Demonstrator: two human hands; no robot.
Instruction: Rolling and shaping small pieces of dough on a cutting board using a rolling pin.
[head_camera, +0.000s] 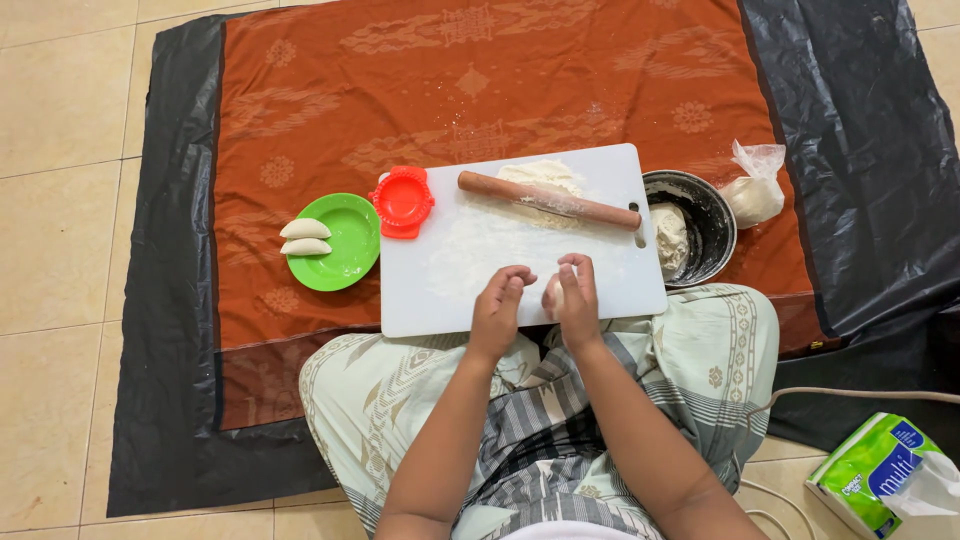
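Both hands — left (497, 305), right (577, 298) — cupped around a small roundish dough ball (553, 293), no clear long axis.

tiled floor (60, 150), black sheet (170, 300), tissue pack (885, 475)

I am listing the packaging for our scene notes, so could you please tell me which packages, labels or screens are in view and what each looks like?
Green, white and blue soft plastic pack: bottom right on the tiled floor, blocky, printed.
Clear knotted plastic bag of white flour: right of the dark metal bowl, unlabelled.
No signs or screens.
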